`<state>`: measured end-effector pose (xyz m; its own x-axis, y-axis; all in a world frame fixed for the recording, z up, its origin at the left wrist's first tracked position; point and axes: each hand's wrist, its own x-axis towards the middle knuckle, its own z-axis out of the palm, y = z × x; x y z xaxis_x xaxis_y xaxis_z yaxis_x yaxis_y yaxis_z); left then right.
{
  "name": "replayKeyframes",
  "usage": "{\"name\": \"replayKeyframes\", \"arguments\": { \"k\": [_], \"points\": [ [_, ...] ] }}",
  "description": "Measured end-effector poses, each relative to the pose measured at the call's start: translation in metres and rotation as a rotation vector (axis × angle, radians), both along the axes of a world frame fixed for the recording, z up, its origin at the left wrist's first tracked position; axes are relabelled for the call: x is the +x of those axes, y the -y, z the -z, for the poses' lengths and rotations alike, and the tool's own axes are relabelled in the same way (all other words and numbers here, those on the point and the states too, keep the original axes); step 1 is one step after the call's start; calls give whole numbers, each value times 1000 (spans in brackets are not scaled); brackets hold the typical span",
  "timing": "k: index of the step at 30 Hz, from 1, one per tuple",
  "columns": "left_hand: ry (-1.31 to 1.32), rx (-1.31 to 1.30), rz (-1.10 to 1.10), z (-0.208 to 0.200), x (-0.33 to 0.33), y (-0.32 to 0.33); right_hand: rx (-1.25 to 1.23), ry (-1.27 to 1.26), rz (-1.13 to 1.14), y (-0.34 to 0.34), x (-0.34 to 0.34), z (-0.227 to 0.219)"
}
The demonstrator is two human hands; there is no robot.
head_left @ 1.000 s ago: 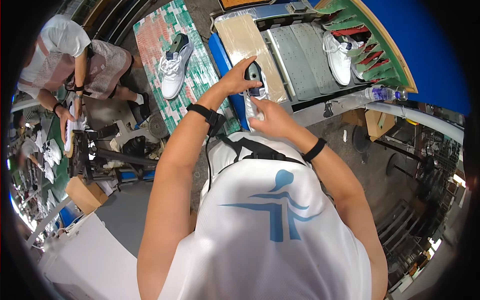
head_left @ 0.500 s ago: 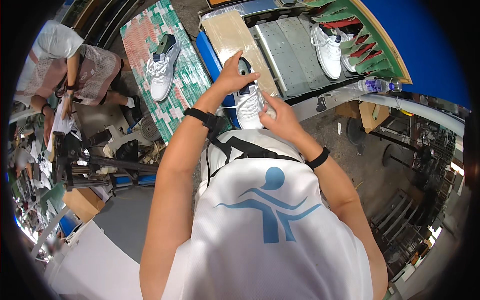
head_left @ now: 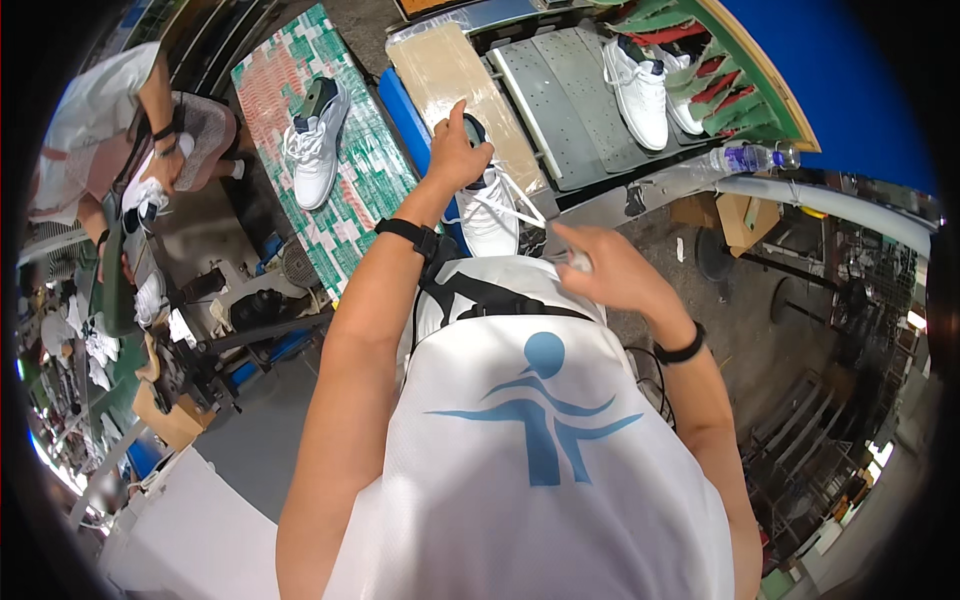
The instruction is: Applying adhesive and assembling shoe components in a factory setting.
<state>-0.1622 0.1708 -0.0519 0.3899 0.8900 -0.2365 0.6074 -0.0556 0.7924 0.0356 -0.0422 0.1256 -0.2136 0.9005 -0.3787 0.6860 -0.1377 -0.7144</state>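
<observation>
A white sneaker (head_left: 489, 228) with a dark collar lies toe toward me at the near end of the brown board. My left hand (head_left: 458, 155) is closed round its heel and collar, hiding part of the opening. To the right of the sneaker, my right hand (head_left: 615, 268) has its fingers drawn together, somewhat blurred. A white shoelace (head_left: 527, 208) stretches from the sneaker's eyelets out to those fingertips. Part of the lace is hidden at the fingers.
Another white sneaker (head_left: 317, 150) lies on a green-and-red patterned board (head_left: 262, 88). More white sneakers (head_left: 638, 100) rest on the grey slatted conveyor (head_left: 560, 90) before a green strip curtain. A plastic bottle (head_left: 752, 158) lies on the ledge. At left, a co-worker's hand (head_left: 170, 168) holds a shoe.
My right hand has moved right and down, away from the sneaker, drawing the lace out to the side. My left hand remains at the heel. The co-worker has shifted and lifted a shoe.
</observation>
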Motion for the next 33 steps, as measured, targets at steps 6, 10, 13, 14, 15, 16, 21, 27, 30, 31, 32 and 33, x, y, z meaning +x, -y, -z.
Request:
{"name": "replayKeyframes", "arguments": {
  "k": [6, 10, 13, 14, 15, 16, 21, 27, 30, 31, 32, 33],
  "points": [
    [26, 109, 0, 8, 0, 3, 247, -107, 186, -31, -42, 86],
    [53, 41, -25, 5, 2, 4, 176, -120, 190, -33, -46, 92],
    [29, 115, -26, 8, 2, 4, 192, -158, 193, -32, -43, 100],
    [48, 83, -24, 4, 2, 2, 186, -159, 196, -33, -44, 99],
    [68, 51, -22, 1, 3, 2, 205, -116, 163, -36, -43, 99],
    [67, 47, -20, 1, 3, 5, 225, -73, 131, -37, -43, 97],
    [55, 62, -32, 6, -2, 3, 261, 58, 5, -31, -36, 76],
    [49, -39, -59, -10, 3, 5, 135, 155, -91, -20, -43, 23],
    [66, 43, -48, -2, -2, 4, 260, 107, -86, -32, -56, 43],
    [70, 44, -47, -2, 0, 5, 363, 72, -86, -35, -58, 53],
    [67, 46, -54, 1, 1, 5, 364, 67, -93, -37, -60, 64],
    [54, 80, -58, 4, 3, 6, 390, 103, -122, -39, -61, 73]
  ]
}}
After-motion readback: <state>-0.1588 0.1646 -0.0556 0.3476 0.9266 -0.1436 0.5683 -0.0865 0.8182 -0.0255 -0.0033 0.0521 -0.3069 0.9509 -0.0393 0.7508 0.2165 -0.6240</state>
